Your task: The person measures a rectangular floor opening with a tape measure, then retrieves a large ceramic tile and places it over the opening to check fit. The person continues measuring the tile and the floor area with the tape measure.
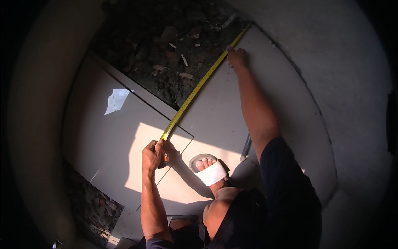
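A yellow tape measure blade (203,80) runs slantwise along the edge of a large pale floor tile, beside a patch of bare rubble. My left hand (152,155) grips the tape near its dark and orange case (164,159), over the sunlit tiles. Further up, my right hand (237,58) holds the blade against the tile's edge, a little short of the tape's far end. That far end reaches the corner by the wall.
Rough rubble (168,59) fills the untiled gap at the top, with more broken rubble (93,208) at lower left. A dark bar (246,148) lies on the tiles beneath my right arm. My sandalled foot (210,169) stands on the tiles. Walls curve around both sides.
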Available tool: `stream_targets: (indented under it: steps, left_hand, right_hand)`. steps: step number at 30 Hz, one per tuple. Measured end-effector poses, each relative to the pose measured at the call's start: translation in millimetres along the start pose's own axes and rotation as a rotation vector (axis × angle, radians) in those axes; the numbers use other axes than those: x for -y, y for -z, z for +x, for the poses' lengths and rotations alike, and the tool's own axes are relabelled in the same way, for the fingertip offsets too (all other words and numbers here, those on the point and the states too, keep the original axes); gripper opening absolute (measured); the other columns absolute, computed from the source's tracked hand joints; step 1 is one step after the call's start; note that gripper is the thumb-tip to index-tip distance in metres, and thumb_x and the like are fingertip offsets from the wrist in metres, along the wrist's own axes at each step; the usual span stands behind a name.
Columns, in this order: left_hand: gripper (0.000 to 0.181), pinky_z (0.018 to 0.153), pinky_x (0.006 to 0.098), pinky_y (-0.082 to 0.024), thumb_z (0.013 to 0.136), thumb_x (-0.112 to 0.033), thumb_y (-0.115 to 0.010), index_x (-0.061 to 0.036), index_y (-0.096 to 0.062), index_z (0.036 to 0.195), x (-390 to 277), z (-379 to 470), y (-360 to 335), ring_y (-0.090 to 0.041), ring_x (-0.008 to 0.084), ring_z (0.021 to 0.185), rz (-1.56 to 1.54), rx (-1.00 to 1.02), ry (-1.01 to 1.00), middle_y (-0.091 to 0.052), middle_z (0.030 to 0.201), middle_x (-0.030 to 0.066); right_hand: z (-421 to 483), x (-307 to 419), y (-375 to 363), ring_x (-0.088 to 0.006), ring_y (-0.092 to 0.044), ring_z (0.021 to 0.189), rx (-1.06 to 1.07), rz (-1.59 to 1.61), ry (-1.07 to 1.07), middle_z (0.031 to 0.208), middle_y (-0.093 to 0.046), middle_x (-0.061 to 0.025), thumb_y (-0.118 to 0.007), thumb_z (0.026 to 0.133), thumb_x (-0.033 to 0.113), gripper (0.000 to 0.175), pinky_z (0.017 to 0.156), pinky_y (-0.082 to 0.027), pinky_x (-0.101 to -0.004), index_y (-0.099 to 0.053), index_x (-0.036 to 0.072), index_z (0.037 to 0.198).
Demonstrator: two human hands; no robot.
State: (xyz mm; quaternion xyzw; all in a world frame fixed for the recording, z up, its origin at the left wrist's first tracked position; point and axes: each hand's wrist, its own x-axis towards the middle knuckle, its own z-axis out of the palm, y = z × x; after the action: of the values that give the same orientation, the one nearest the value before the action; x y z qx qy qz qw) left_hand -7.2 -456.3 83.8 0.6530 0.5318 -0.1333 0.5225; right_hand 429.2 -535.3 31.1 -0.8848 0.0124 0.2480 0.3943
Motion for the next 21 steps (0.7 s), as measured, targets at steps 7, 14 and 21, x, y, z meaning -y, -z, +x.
stream_targets:
  steps: [7, 14, 21]
  left_hand:
    - [0.035, 0.053, 0.027, -0.046, 0.095, -0.031, -0.053, 0.0005, -0.063, 0.083, 0.7, 2.2, -3.3, -0.057, 0.0118, 0.054, 0.009, -0.036, -0.023, -0.06, 0.061, 0.006]
    - [0.039, 0.05, 0.0268, -0.045, 0.096, -0.036, -0.049, -0.0023, -0.064, 0.084, -9.0, 3.5, -0.2, -0.059, 0.0118, 0.05, 0.049, -0.089, -0.004, -0.062, 0.052, 0.0052]
    - [0.041, 0.054, 0.0304, -0.048, 0.096, -0.039, -0.046, -0.0043, -0.065, 0.086, -20.0, 15.3, 11.8, -0.062, 0.0148, 0.053, 0.284, -0.174, -0.035, -0.062, 0.052, 0.003]
  right_hand:
    - [4.9, 6.9, -1.4, -0.0176, -0.054, 0.046, 0.029, -0.07, 0.044, 0.058, -0.058, -0.0089, -0.055, 0.092, 0.031, 0.036, 0.044, -0.044, -0.0335, -0.057, 0.001, 0.074]
    - [8.3, 15.4, -10.6, -0.0191, -0.061, 0.054, 0.074, -0.054, 0.047, 0.067, -0.065, -0.0113, -0.049, 0.093, 0.037, 0.041, 0.058, -0.051, -0.033, -0.063, 0.0, 0.1]
    - [17.6, 24.6, -20.1, -0.0128, -0.057, 0.051, 0.122, 0.099, -0.025, 0.069, -0.06, -0.0062, -0.056, 0.093, 0.03, 0.031, 0.043, -0.045, -0.0262, -0.059, 0.0, 0.098]
